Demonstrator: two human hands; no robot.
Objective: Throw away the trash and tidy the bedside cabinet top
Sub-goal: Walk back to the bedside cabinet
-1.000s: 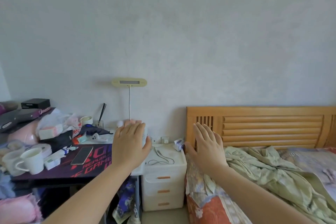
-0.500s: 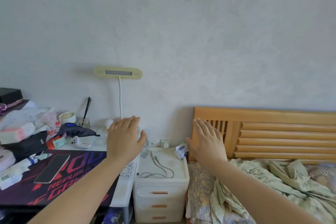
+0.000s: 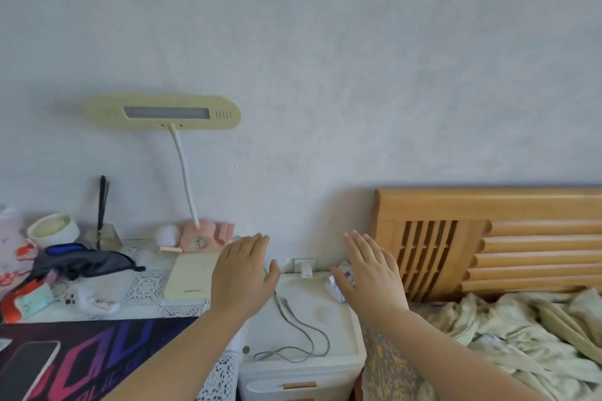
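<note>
Nothing is cleared yet, as far as you can see. Your left hand point(image 3: 242, 275) and right hand point(image 3: 371, 273) hover flat over the white bedside cabinet point(image 3: 338, 332), fingers straight, loosely spread and holding nothing. On the cabinet top a grey cable point(image 3: 293, 329) lies looped in the middle. A small crumpled white packet point(image 3: 338, 285), probably the trash though your right hand half hides it, sits at the back right corner, next to the headboard point(image 3: 488, 238). Picking it up and tidying the cable both remain.

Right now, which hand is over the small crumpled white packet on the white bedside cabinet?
The right hand: it covers part of the small crumpled white packet at the white bedside cabinet top's right rear. The left hand hovers over its left edge.
</note>
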